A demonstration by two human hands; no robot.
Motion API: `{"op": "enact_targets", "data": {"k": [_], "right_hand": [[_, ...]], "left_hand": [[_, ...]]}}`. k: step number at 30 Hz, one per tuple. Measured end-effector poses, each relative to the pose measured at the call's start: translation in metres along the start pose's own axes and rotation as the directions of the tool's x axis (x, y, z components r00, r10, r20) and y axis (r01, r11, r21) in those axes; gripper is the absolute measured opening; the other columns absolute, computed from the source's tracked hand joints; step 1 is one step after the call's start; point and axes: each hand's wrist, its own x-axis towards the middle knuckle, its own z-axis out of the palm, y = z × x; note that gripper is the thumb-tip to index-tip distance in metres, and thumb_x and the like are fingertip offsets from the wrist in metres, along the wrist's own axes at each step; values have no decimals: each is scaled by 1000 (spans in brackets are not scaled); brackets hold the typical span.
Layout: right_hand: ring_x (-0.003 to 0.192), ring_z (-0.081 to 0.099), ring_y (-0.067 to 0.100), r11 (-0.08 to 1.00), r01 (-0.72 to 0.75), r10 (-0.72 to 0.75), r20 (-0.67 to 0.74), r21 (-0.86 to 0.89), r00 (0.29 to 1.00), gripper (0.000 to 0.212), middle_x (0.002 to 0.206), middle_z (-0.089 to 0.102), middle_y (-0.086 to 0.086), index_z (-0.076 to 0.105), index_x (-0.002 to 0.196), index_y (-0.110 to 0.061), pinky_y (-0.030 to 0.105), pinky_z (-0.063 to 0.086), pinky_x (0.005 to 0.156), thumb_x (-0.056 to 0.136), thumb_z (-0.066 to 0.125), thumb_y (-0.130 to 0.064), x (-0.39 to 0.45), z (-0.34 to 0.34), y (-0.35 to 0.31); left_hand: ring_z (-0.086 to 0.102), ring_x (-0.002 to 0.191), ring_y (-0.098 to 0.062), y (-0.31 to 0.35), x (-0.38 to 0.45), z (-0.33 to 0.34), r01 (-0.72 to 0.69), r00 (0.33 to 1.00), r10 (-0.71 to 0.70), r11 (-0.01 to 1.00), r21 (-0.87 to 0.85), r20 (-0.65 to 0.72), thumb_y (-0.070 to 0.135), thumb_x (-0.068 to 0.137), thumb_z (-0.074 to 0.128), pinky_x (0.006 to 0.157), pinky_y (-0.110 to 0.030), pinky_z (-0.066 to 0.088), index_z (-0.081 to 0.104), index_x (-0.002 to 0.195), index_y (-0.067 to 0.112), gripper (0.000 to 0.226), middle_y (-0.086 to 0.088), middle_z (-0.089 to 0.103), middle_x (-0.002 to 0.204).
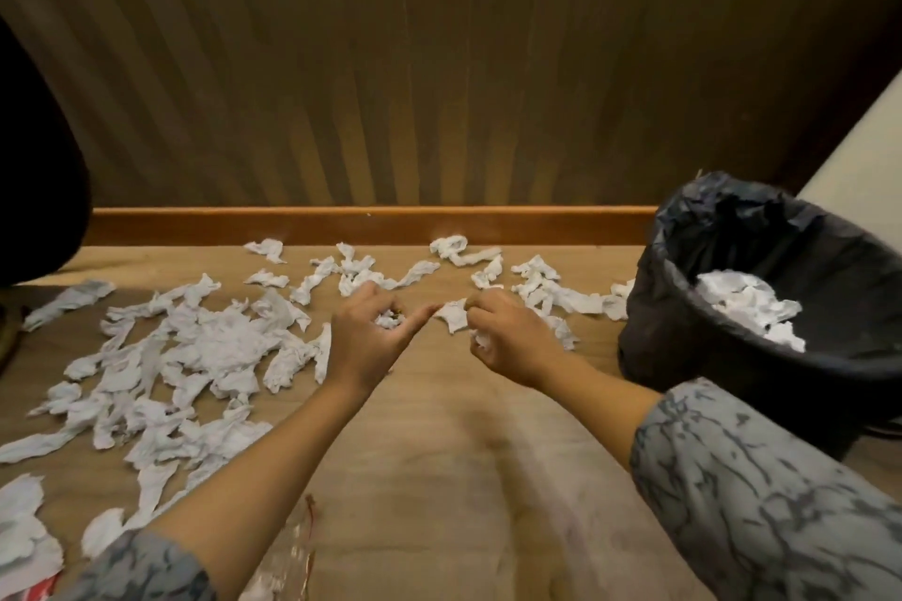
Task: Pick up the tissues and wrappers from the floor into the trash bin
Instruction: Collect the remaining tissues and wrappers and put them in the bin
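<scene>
Several crumpled white tissues (215, 347) lie scattered over the wooden floor, mostly at the left and along the far skirting. My left hand (371, 337) is curled around a small wad of tissue (388, 320), with its little finger stretched out to the right. My right hand (507, 337) pinches a white tissue piece (454, 315) at its fingertips and holds another crumpled bit (481, 339) in the palm. The trash bin (683, 337), lined with a black bag, stands at the right and holds white tissues (751, 307).
A clear plastic wrapper (293, 556) with red trim lies near the bottom edge by my left forearm. A red-and-white wrapper (39, 588) shows at the bottom left corner. A wooden skirting board (341, 225) and ribbed wall close the far side. A dark object (39, 190) stands at the left.
</scene>
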Motion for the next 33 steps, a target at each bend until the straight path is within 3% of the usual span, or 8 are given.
{"op": "enact_targets", "data": {"k": [4,7,13,17,21,24,29,33], "right_hand": [[89,56,25,970,211,-205,59,-124,977,40,103,63,11,60,106,-10,27,47,72,72,80,-10,36,-87,14],[92,58,24,952,258,-260,9,-163,965,33,106,64,11,64,106,-10,31,55,74,76,78,-15,40,-144,29],[96,58,27,969,184,-217,-216,-164,952,12,98,62,11,65,88,-7,37,54,79,79,69,-14,-8,-218,78],[92,58,22,991,39,-76,-298,-127,951,11,97,62,8,67,88,-8,31,52,78,79,69,-14,-63,-238,115],[85,55,18,989,-142,113,-387,-47,915,7,89,61,4,66,84,-9,32,49,76,79,69,-11,-114,-242,155],[83,54,13,966,-255,251,-425,47,870,6,86,60,-1,67,82,-12,35,49,75,81,69,-17,-136,-235,176],[100,54,10,908,-395,412,-449,136,793,27,98,62,-7,69,83,-22,33,44,91,82,66,-48,-154,-218,195],[118,46,12,803,-529,593,-448,274,669,32,113,59,-6,66,84,-28,39,33,103,82,54,-58,-159,-210,200]], "left_hand": [[54,89,-8,51,46,9,-62,997,63,997,42,-33,25,78,77,74,-8,41,68,80,14,15,1,61,95],[63,91,-11,92,73,18,-167,986,166,986,11,22,19,81,74,79,-18,50,72,100,15,19,0,71,98],[62,79,-9,175,105,58,-304,934,302,952,-18,190,8,79,75,71,-25,56,76,94,16,17,2,69,88],[59,76,-7,222,109,104,-342,891,337,939,-36,305,23,79,76,68,-31,56,77,87,18,9,5,67,84],[63,72,-4,263,105,169,-217,926,249,966,-140,283,52,74,73,69,-30,52,78,76,22,30,9,70,74],[64,67,-11,295,96,211,31,980,20,967,-254,197,52,84,65,70,-35,49,74,64,13,45,-2,69,61],[56,53,-11,327,78,248,381,924,-309,796,-470,224,47,98,41,60,-30,44,75,70,17,53,7,55,43],[64,86,-6,308,67,253,316,928,-197,866,-387,315,36,100,41,74,-16,44,75,100,16,39,7,70,82]]}}
